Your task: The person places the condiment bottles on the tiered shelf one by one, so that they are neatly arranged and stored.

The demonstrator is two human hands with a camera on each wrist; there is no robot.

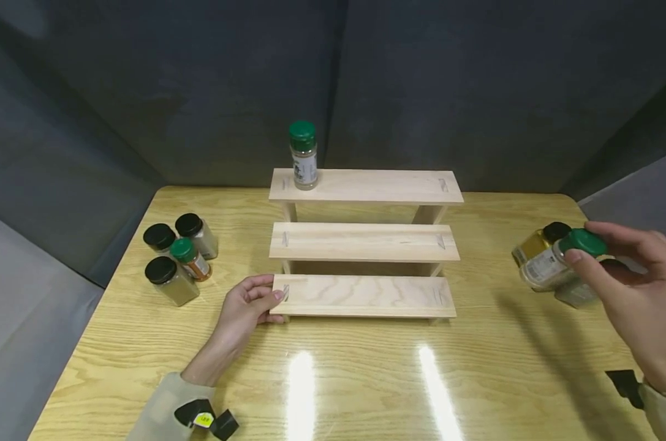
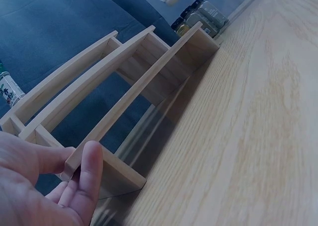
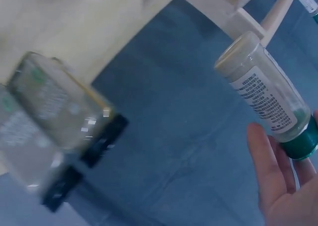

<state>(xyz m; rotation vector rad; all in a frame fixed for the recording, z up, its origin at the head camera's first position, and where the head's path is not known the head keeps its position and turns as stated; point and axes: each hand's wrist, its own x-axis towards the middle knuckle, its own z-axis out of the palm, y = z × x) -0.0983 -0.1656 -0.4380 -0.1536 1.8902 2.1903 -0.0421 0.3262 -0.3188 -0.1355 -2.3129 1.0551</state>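
A three-tier wooden shelf rack (image 1: 360,297) stands in the middle of the table. My left hand (image 1: 247,303) pinches the left end of its lowest board, thumb on top and fingers beneath, as the left wrist view also shows. Over on the right, my right hand (image 1: 644,288) holds a spice jar (image 3: 271,97) by its green cap. This jar is clear, with a white printed label and pale contents near the cap, and it is raised and tilted. Another green-capped jar (image 1: 305,162) stands upright on the left end of the top tier.
At the table's left stand several jars: black-capped ones (image 1: 173,282) around a small green-capped one (image 1: 192,260). On the right, black-capped jars, one yellowish (image 1: 531,246), sit close by the held jar. Dark curtains (image 1: 228,92) hang behind the table (image 1: 360,380).
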